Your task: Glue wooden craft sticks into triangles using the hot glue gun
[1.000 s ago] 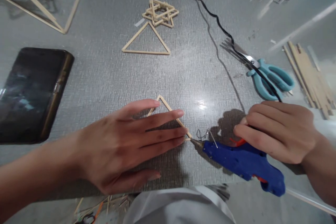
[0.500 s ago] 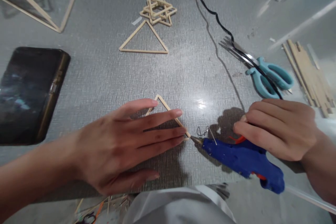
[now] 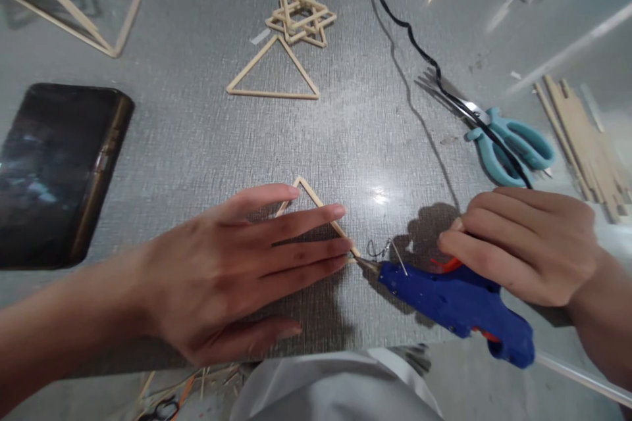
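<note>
My left hand (image 3: pixel 247 263) lies flat with fingers spread over a small triangle of thin wooden sticks (image 3: pixel 316 196), its fingertips pressing the right side and lower right corner. The triangle's top corner shows beyond the fingers; much of the rest is hidden under the hand. My right hand (image 3: pixel 528 243) is closed round the handle of a blue glue gun (image 3: pixel 454 296), with fingers by its orange trigger. The metal nozzle (image 3: pixel 368 265) touches the triangle's lower right corner. A clear glue stick (image 3: pixel 582 378) juts from the gun's back end.
Farther back lie a finished stick triangle (image 3: pixel 273 95) and star-shaped stick pieces (image 3: pixel 301 18). A phone in a dark case (image 3: pixel 59 174) sits left, below a larger stick frame (image 3: pixel 133 3). Blue-handled scissors (image 3: pixel 513 145) lie under a black cord (image 3: pixel 395 16), near loose sticks (image 3: pixel 582 138).
The glue gun's nozzle has shifted slightly left, further into the triangle's lower right corner. My left hand stays pressed on the sticks. The whole view has shifted a little.
</note>
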A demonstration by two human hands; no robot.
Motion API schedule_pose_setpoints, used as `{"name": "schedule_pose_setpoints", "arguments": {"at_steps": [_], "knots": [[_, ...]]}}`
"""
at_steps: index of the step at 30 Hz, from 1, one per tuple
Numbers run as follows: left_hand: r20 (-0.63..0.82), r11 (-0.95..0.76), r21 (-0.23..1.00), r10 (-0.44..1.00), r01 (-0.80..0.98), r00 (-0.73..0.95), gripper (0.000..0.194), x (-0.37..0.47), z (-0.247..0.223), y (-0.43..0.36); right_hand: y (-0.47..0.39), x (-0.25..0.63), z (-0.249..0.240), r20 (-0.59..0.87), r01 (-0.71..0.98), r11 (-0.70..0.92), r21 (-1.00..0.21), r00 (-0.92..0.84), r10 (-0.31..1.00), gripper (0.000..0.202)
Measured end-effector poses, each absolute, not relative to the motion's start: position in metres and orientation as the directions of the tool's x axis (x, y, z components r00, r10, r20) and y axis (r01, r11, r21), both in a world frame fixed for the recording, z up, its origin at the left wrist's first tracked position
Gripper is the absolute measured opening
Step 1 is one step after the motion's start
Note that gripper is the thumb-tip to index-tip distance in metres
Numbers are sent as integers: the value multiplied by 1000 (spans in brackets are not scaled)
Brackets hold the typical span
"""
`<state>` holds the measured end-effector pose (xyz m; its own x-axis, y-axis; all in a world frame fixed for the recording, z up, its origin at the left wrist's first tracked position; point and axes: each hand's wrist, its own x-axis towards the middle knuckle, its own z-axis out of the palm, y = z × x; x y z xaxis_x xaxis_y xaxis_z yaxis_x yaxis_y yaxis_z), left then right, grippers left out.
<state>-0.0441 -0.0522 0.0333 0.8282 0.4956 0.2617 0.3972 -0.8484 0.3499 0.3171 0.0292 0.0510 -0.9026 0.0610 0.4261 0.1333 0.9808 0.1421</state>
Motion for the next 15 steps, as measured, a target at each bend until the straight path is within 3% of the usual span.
{"name": "schedule_pose_setpoints", "arguments": {"at_steps": [15], "knots": [[293, -860, 348, 477, 372, 829, 46, -43, 31, -50, 29, 321, 50, 414, 130, 978, 165, -909, 51, 9]]}}
